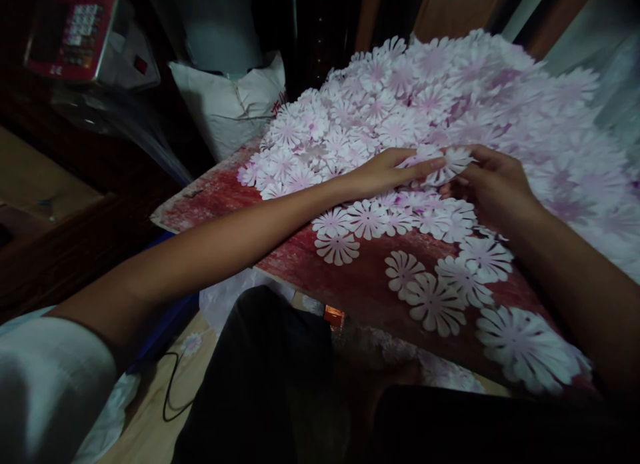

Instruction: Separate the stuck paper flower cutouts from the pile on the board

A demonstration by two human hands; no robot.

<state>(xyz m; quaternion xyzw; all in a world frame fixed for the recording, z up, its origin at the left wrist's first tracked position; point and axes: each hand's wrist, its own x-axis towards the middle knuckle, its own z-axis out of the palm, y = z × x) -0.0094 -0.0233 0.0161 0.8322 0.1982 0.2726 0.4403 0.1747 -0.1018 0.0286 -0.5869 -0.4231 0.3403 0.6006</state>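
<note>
Over this red counter [370,277], white flowers [457,163] sit pinched between left hand [393,171] and right hand [500,177], the heap [380,111] beyond both.

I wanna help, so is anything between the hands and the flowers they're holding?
Nothing visible: the left hand and right hand both touch the held flowers directly. The big flower pile lies beyond, not in between.
</note>
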